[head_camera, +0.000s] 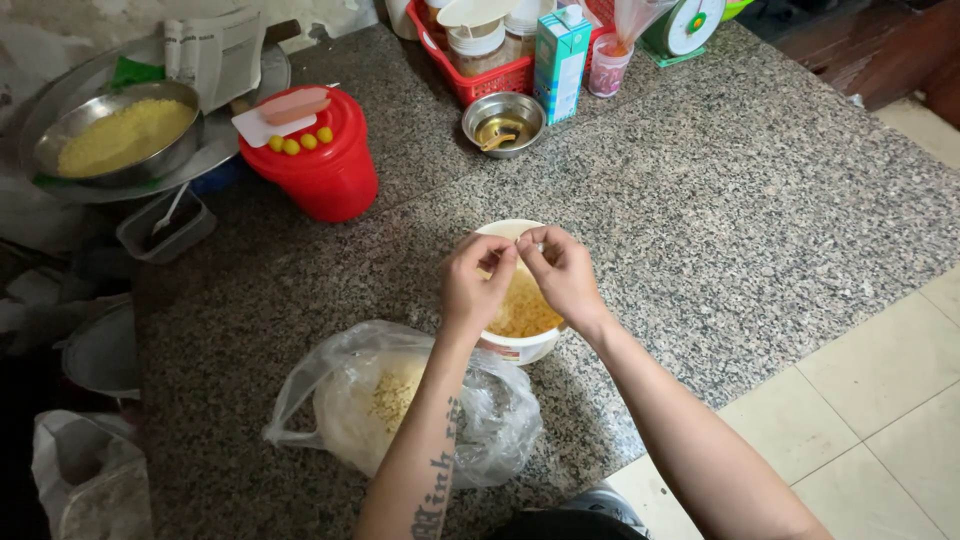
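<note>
Pinched between the fingertips of both hands is a small pale morsel, too small to make out, held just above a white bowl (517, 345) of yellow crumbly filling. Left hand (475, 285) and right hand (563, 272) meet at their fingertips over the bowl's far rim, fingers pressed together on the piece. That bowl sits on the speckled granite slab (720, 210), near the middle. Just near and left of it, under the left forearm, lies a clear plastic bag (345, 400) holding more pale crumbs. Farther left stands a red bucket (325, 165) with a lid bearing a few small yellow balls (296, 142) and a white card. Far left, a metal bowl (120, 135) of yellow grain rests on a wide tray. At the far edge stand a small steel dish (503, 122), a green-and-white carton (560, 62) and a red basket (490, 75) of jars.
</note>
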